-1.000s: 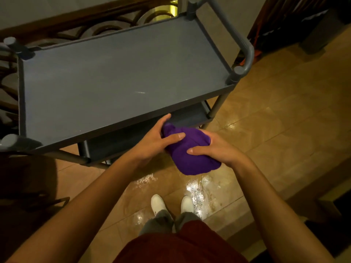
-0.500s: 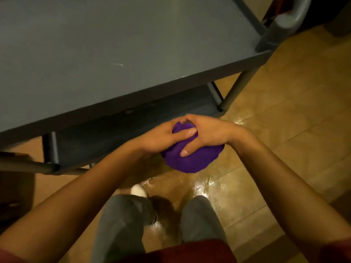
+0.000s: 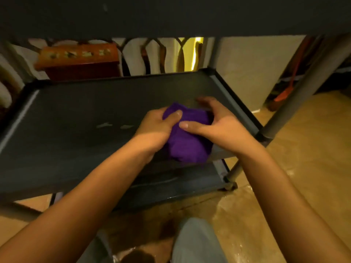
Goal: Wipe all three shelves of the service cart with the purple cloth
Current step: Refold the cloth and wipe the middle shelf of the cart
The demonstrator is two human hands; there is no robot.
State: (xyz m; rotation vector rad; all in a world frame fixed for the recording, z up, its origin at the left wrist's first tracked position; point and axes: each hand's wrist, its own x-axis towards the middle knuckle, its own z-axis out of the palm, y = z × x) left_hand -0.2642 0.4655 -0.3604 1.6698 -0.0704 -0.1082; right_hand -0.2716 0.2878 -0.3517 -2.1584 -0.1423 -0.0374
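Now your view sits under the top shelf (image 3: pixel 171 14) of the service cart, with the middle shelf (image 3: pixel 76 118) spread out beneath your fingers and the bottom shelf (image 3: pixel 180 186) showing below its near edge. Between your two hands lies the purple cloth (image 3: pixel 187 141), bunched up and resting on the middle shelf towards its right end. Your left hand (image 3: pixel 157 128) curls around the cloth's left side, thumb pressed on top. Your right hand (image 3: pixel 220 126) clasps it from the right, fingers (image 3: pixel 207 102) bent over the far side and thumb laid across the top.
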